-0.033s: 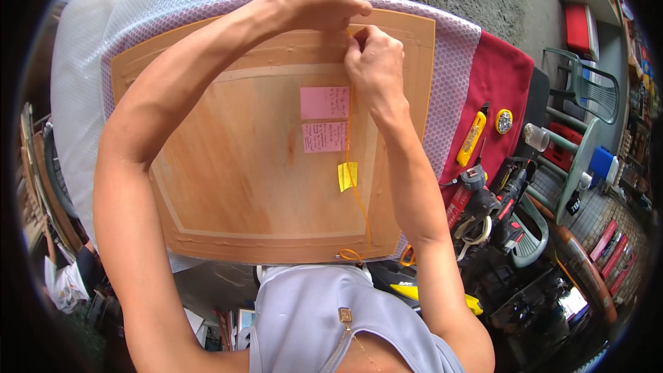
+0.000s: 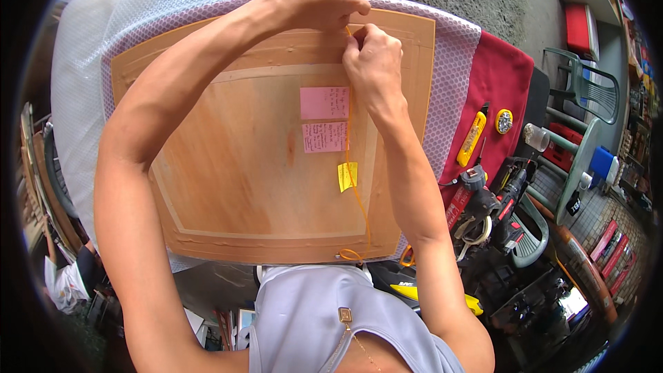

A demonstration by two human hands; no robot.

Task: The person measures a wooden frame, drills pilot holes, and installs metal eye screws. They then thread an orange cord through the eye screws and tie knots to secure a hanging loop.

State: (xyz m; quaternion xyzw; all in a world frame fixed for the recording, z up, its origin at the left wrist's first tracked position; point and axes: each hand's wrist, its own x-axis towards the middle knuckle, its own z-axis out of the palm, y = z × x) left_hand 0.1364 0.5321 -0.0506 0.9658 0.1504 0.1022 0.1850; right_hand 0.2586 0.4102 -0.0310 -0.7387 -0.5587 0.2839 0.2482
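A flat wooden panel (image 2: 228, 131) with a paler middle lies before me. Down its right part runs a thin orange cord (image 2: 359, 204), ending in a small loop at the near edge. At the far edge my left hand (image 2: 324, 1) is closed, fingers curled down over the cord's upper end. Just below it, my right hand (image 2: 376, 62) pinches the same cord, thumb against finger. A short piece of cord shows between the two hands. Two pink notes (image 2: 324, 103) and a yellow note (image 2: 347, 177) lie beside or under the cord; the yellow one is partly crossed by it.
Bubble wrap (image 2: 83, 97) and a red cloth (image 2: 507, 83) lie beneath the panel. On the right are a yellow utility knife (image 2: 472, 139), a round yellow container (image 2: 504, 121), a tape measure (image 2: 473, 178) and other tools. Green chairs (image 2: 587, 79) stand beyond.
My right hand has shifted very slightly up and left, and my left hand slightly left. Both keep their grip on the cord.
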